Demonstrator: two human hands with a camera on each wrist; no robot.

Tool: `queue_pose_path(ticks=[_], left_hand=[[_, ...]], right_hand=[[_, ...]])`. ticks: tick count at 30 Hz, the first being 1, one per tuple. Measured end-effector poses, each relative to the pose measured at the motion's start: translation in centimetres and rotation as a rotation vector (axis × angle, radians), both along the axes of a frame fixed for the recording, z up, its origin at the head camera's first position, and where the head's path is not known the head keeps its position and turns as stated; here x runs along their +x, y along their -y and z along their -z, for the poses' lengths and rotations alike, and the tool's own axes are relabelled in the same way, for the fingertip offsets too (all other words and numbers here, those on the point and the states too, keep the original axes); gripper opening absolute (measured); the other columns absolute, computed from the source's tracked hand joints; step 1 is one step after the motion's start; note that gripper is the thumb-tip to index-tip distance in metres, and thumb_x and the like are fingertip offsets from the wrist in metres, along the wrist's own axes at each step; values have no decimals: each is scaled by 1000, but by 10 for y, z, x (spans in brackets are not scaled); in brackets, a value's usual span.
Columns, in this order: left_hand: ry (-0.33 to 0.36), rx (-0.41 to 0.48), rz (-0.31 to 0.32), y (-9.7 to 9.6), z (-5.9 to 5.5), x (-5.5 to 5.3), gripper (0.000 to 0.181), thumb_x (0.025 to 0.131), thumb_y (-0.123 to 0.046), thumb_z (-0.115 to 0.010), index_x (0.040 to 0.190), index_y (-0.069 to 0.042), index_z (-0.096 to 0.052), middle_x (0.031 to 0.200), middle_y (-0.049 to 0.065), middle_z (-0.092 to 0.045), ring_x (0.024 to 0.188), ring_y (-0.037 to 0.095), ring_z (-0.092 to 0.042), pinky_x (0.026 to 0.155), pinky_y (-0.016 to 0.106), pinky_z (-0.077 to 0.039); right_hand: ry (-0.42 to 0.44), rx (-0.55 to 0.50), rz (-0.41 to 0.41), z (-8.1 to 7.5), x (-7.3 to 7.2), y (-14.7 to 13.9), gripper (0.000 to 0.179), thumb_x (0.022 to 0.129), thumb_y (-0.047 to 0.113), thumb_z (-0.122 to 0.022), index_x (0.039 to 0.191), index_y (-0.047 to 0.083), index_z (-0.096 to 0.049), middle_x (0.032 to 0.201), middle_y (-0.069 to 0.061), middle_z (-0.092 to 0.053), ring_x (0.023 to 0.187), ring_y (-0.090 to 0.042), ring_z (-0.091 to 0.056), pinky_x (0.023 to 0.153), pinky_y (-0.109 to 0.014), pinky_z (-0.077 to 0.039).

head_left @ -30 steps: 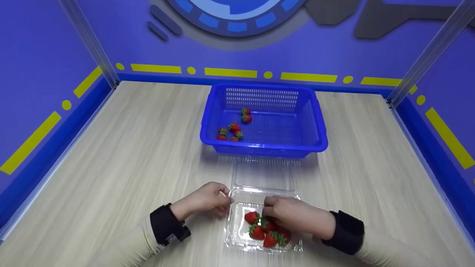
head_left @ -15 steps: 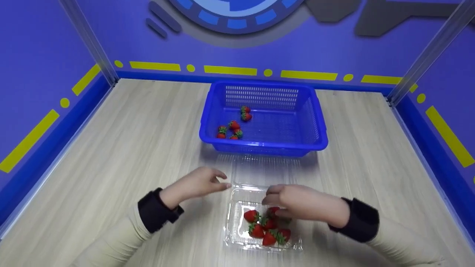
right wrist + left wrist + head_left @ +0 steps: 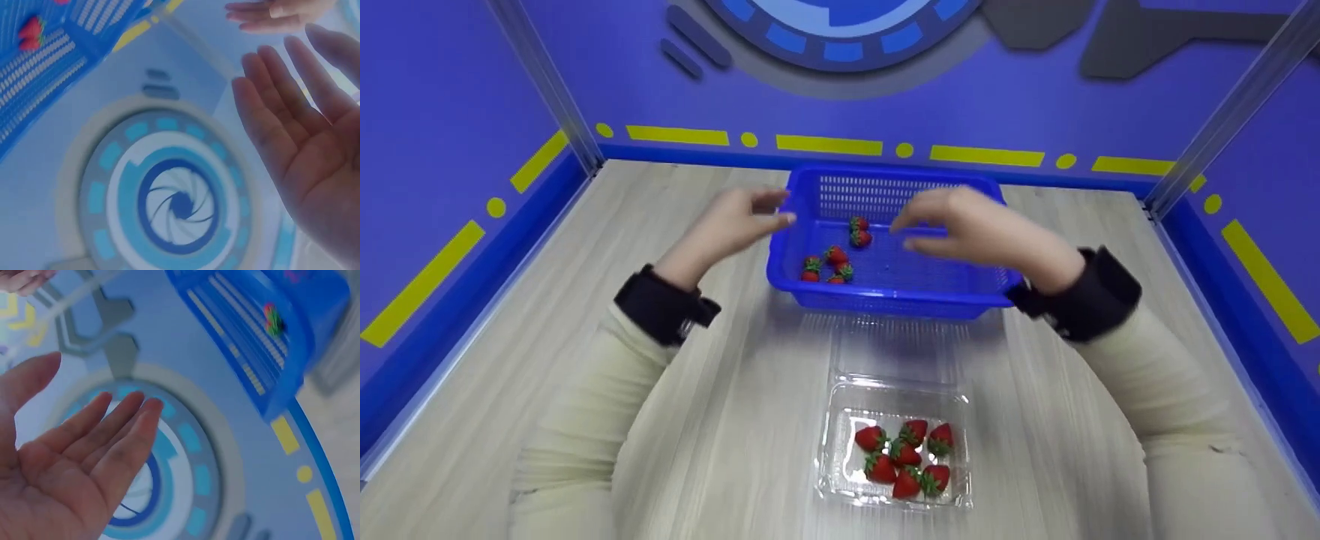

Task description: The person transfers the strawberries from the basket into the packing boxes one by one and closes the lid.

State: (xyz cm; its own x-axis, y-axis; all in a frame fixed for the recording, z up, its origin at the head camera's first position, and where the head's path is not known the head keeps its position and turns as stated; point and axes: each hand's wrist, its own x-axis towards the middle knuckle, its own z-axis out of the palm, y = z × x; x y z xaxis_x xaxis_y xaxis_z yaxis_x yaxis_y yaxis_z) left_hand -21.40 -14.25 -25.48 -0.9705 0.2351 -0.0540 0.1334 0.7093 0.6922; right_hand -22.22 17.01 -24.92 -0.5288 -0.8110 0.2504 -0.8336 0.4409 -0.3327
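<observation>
In the head view my left hand (image 3: 733,227) is raised near the left rim of the blue basket (image 3: 885,295), its fingers spread and holding nothing. Over the basket's right part hovers my right hand (image 3: 971,229), also bare, with thumb and fingers apart. Both wrist views show the palms with loosely extended fingers. Red strawberries (image 3: 835,256) with green leaves lie in the left part of the basket. Closer to me, a clear plastic clamshell box (image 3: 829,442) sits with its lid (image 3: 896,349) folded back towards the basket. Several strawberries (image 3: 905,452) are spread over its bottom.
The wood-grain table (image 3: 697,420) is bounded by a blue back wall (image 3: 840,112) with yellow marks and by blue side walls. The basket stands close to the back wall. The clamshell's lid reaches right up to the basket's front.
Both hands have left the clamshell and moved forward and up to the basket. The right hand has let go of a strawberry, which now lies with the others in the box.
</observation>
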Motion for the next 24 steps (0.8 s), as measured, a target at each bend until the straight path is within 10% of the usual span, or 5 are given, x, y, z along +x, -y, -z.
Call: queue_pose_path(ticks=[4,11,17,24], left_hand=[[-25,28,-79,7,3,-30,52,102,-20,-60,148,3,-50,146,26,-58,138,37,-55,117,47,-47],[190,176,-160,14,16,-61,56,105,-22,-50,154,5,-39,158,25,-45,145,39,-47,122,47,-41],[129,-52,-211,10,43,-80,59,102,-24,-55,149,10,-43,152,28,-50,131,37,-58,113,44,-51],[142,-105,-294,5,66,-91,40,101,-24,-61,122,11,-63,89,10,-64,71,14,-59,73,28,-56]], right_hand=[[70,-4,127,-13,-35,9,23,97,7,-67,118,-2,-72,118,-21,-74,113,-37,-69,100,-52,-57],[214,-3,324,-7,-89,23,28,98,11,-65,123,-1,-69,121,-24,-72,114,-37,-67,104,-49,-54],[287,43,364,19,-122,31,29,97,8,-63,123,-5,-69,125,-27,-69,118,-40,-65,108,-49,-53],[319,129,354,50,-142,45,31,94,1,-59,123,-7,-68,124,-29,-69,117,-41,-65,108,-48,-53]])
